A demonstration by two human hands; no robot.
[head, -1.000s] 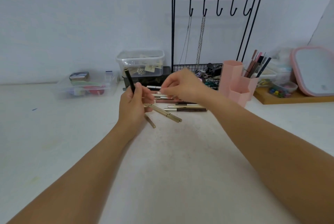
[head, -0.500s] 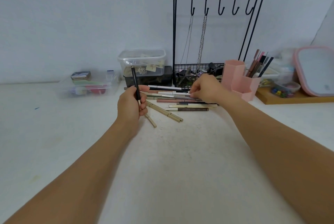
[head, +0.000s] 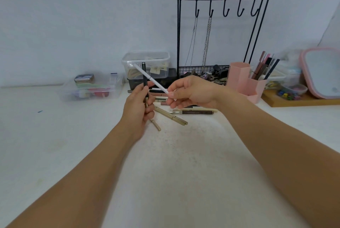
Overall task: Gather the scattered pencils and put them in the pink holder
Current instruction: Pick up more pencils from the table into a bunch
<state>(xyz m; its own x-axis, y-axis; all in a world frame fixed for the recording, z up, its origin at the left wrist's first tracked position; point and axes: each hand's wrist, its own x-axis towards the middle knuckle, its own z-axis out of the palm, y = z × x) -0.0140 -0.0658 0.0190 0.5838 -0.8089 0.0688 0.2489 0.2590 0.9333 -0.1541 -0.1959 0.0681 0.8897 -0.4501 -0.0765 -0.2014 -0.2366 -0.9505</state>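
Pencils: white pencil (head: 152,80) pinched in right hand (head: 191,92), long axis running up-left, crossing black pencil (head: 145,76) held upright in left hand's (head: 137,107) closed fingers. Rest of pencils (head: 191,112) lie on bench (head: 174,163) just beyond hands. Holder (head: 241,78) is far-right, nearer right hand, pink, hexagonal, some pencils already in it

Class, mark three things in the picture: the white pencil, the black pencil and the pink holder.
white pencil (head: 150,79), head view, on the middle of its shaft.
black pencil (head: 144,73), head view, on its upper shaft above the left hand.
pink holder (head: 237,76), head view, on the tall compartment's front wall.
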